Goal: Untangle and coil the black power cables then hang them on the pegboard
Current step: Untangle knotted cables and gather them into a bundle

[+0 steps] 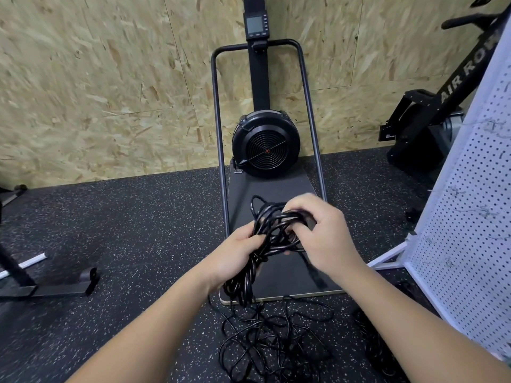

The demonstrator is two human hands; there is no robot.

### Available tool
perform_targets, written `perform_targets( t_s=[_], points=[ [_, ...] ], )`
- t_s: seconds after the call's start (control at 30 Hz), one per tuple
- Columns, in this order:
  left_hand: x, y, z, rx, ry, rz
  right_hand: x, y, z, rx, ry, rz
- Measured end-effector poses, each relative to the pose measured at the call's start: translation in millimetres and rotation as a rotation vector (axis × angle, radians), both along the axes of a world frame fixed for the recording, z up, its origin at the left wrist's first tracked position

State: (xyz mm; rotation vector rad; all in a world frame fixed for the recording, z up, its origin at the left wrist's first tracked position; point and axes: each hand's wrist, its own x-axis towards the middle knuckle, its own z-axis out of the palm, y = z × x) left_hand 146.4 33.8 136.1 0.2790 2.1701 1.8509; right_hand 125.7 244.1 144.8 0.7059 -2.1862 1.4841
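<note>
A bundle of black rubber-sheathed power cable [265, 233], partly gathered into loops, hangs in the air between both hands above the dark base board of a black fan-wheel exercise machine [266, 145]. The left hand [235, 255] curls round the lower part of the bundle, fingers wrapped about several strands that trail down past the wrist. The right hand [318, 230] grips the upper loops from the right, its fingers bent over them and the thumb tucked under. From the bundle, strands drop to a loose tangle of thin black cable [273, 338] lying on the black speckled rubber floor [132, 230], just in front of the board's near edge. A white perforated metal pegboard [467, 217] on a white frame stands at the right, near the right forearm. Behind everything runs a chipboard wall [110, 92].
</note>
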Motion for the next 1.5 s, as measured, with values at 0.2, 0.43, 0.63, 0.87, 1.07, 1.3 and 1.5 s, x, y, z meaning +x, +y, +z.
perform_targets(
  t_s=[0.2,0.43,0.63,0.87,1.07,1.3,1.5],
  points=[
    [10.1,18.7,1.5,0.011,0.022,-0.106,-17.0,20.6,5.4,0.047,-0.196,-0.094],
    [13.1,15.6,-4.7,-0.185,-0.042,-0.24,-11.7,36.9,5.2,0.143,-0.535,0.296],
    [12.4,14.5,-10.5,-0.275,-0.06,-0.215,-15.1,39.2,8.7,0.234,-0.491,0.261],
    [1.2,14.4,-19.7,0.059,-0.059,-0.034,-18.6,41.4,10.5,0.245,-0.483,0.169],
    [-6.7,13.7,-26.4,0.251,-0.129,-0.022,-14.0,34.7,1.9,-0.083,-0.488,0.253],
    [-5.5,13.7,-23.3,0.331,-0.215,-0.086,-16.4,30.2,-5.7,-0.241,-0.613,0.408],
    [-1.0,9.5,-25.3,0.129,-0.222,-0.096,-16.4,23.9,-2.3,0.066,-0.5,0.184]
  ],
)
